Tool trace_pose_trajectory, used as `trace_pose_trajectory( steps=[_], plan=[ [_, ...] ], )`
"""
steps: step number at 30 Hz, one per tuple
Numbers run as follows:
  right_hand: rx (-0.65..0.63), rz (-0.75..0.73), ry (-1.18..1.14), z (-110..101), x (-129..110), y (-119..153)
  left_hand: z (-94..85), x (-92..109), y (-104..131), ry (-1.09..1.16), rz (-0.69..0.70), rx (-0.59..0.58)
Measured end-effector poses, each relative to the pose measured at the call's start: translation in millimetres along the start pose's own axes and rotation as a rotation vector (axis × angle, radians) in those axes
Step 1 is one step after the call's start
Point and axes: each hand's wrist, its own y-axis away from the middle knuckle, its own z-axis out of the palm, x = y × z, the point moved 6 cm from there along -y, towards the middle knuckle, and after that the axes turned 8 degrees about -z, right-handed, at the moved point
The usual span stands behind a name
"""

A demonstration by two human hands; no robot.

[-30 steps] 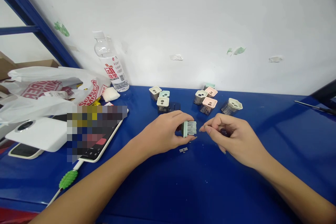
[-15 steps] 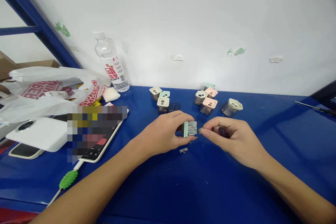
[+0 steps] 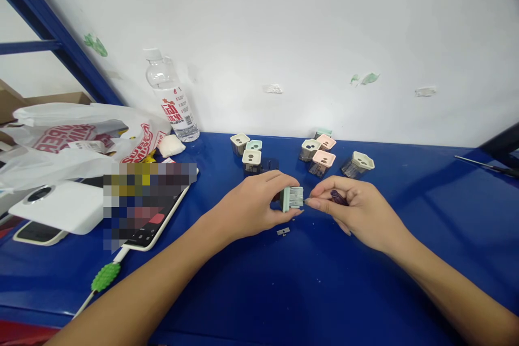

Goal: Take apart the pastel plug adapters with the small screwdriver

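My left hand (image 3: pixel 261 203) is closed on a light green pencil sharpener (image 3: pixel 292 199), held on its side with its grey inner part facing right. Across from it, my right hand (image 3: pixel 357 211) grips a small screwdriver by its dark purple handle (image 3: pixel 338 198). Fingertips and thumb pinch near the screwdriver's tip, close to the sharpener; whether they touch is too small to tell. On the table below the left hand lies a small metal blade (image 3: pixel 283 231), with tiny screws or bits around it.
Several two-hole sharpeners in cream, pink and green, such as a cream one (image 3: pixel 252 158) and a pink one (image 3: pixel 323 159), stand at the back. Left are a water bottle (image 3: pixel 174 102), plastic bag (image 3: pixel 81 135) and cabled phone (image 3: pixel 158 221). A thin metal tool (image 3: pixel 478 162) lies far right.
My right hand has moved slightly left, bringing its fingertips closer to the sharpener. The purple handle has shifted left and tilted. My left hand is nearly still.
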Motion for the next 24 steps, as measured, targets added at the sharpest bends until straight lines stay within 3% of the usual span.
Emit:
trace_pose_trajectory(
  steps=[19, 24],
  plan=[
    [-0.180, -0.024, 0.017, 9.2, -1.1, 3.0, -2.1, -1.2, -0.2, -0.004, -0.004, 0.014],
    [-0.164, -0.002, 0.029, 7.3, 0.2, 3.1, -2.9, -2.7, -0.8, -0.016, -0.028, 0.010]
  ],
)
